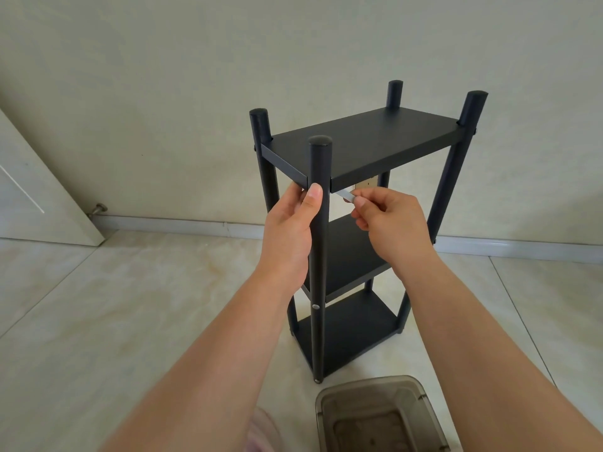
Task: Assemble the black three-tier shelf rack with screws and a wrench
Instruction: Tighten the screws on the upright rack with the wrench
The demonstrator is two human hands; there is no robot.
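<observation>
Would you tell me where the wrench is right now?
In the head view, the wrench is pinched in the right hand, just under the top shelf beside the front post.

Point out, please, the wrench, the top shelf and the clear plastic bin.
wrench [345, 195], head view, on its silver shaft.
top shelf [362, 141], head view, on its upper face.
clear plastic bin [421, 391], head view, on its rim.

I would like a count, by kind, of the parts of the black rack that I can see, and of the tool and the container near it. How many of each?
Shelf boards: 3 (top, middle, bottom)
Round posts: 4 (nearest one)
Small silver wrench: 1, pinched by the right hand
Translucent grey plastic container: 1
Total: 9
</observation>
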